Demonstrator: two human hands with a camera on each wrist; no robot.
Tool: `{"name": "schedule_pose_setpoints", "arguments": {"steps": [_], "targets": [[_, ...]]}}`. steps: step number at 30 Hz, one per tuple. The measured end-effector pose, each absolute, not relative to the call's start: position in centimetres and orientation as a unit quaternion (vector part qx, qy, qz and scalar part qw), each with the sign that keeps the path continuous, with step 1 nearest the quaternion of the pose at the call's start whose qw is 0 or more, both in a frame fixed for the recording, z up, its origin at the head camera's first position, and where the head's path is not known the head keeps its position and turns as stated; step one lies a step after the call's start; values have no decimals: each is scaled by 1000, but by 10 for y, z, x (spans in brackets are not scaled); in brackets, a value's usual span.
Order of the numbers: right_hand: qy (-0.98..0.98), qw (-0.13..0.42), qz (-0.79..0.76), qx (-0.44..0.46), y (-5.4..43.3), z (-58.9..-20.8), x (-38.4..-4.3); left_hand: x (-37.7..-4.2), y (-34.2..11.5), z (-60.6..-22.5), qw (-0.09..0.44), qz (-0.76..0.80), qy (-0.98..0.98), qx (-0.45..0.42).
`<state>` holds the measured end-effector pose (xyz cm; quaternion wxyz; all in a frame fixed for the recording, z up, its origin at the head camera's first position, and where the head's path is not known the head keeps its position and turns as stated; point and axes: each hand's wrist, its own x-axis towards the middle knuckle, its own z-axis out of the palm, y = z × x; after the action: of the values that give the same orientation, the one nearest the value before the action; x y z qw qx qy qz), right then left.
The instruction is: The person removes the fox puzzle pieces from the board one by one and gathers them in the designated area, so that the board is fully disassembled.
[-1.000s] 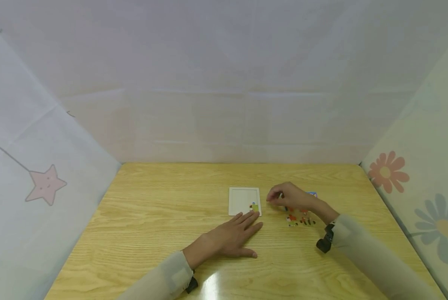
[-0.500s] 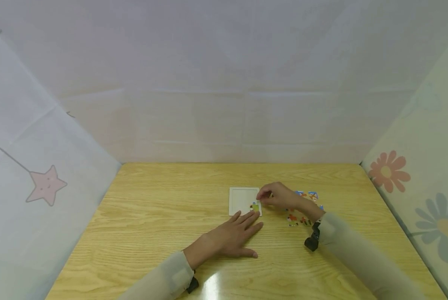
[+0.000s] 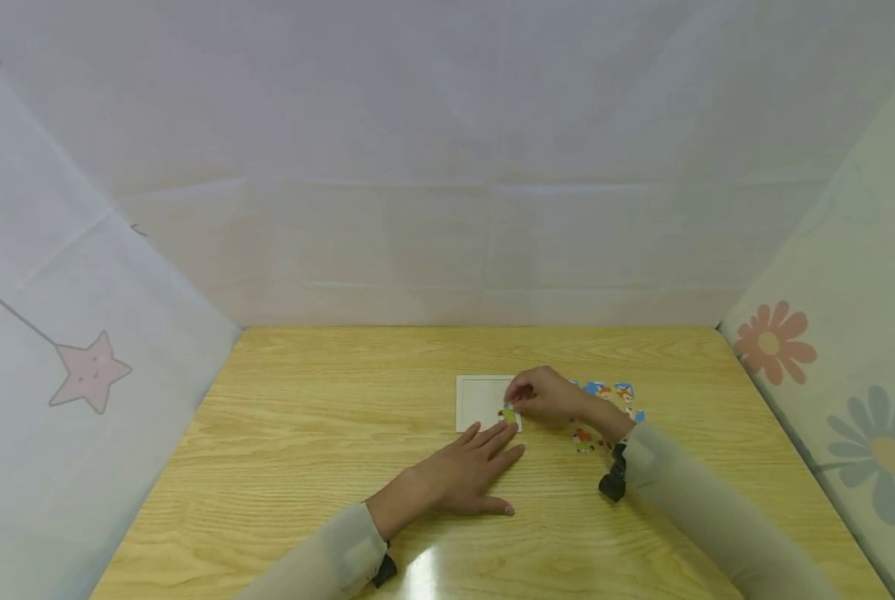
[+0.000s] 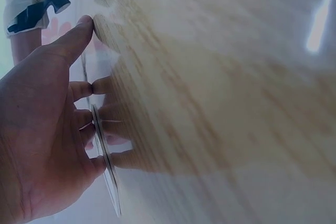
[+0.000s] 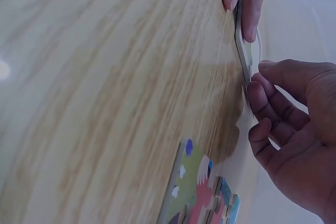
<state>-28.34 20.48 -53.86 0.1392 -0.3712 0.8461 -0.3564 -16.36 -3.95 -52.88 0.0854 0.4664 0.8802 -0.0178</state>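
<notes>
A square white puzzle board [image 3: 479, 404] lies on the table in the head view. In its near right corner sits a puzzle piece [image 3: 510, 416] with green and other colours. My left hand [image 3: 462, 472] lies with fingers spread, fingertips on the board's near edge; the left wrist view shows the fingers reaching the board's rim [image 4: 108, 169]. My right hand [image 3: 548, 394] is over the board's right side, thumb and fingers drawn together just behind the placed piece. It pinches a puzzle piece that the fingers mostly hide. In the right wrist view, the right fingertips [image 5: 261, 72] meet close at the board.
Several loose puzzle pieces [image 3: 584, 437] lie right of the board, partly behind the right forearm. In the right wrist view their raised edges [image 5: 194, 187] show near the bottom. The wooden table [image 3: 327, 400] is enclosed by pale cloth walls [image 3: 372, 250].
My right hand has moved left from beside the loose pieces to the board's right side, uncovering more of those pieces. The left hand has stayed put.
</notes>
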Motion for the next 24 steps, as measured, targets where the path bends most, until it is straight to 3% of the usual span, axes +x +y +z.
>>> {"name": "schedule_pose_setpoints", "arguments": {"steps": [24], "targets": [[848, 147, -340, -380, 200, -532, -279, -164, -40, -531, 68, -15, 877, 476]]}}
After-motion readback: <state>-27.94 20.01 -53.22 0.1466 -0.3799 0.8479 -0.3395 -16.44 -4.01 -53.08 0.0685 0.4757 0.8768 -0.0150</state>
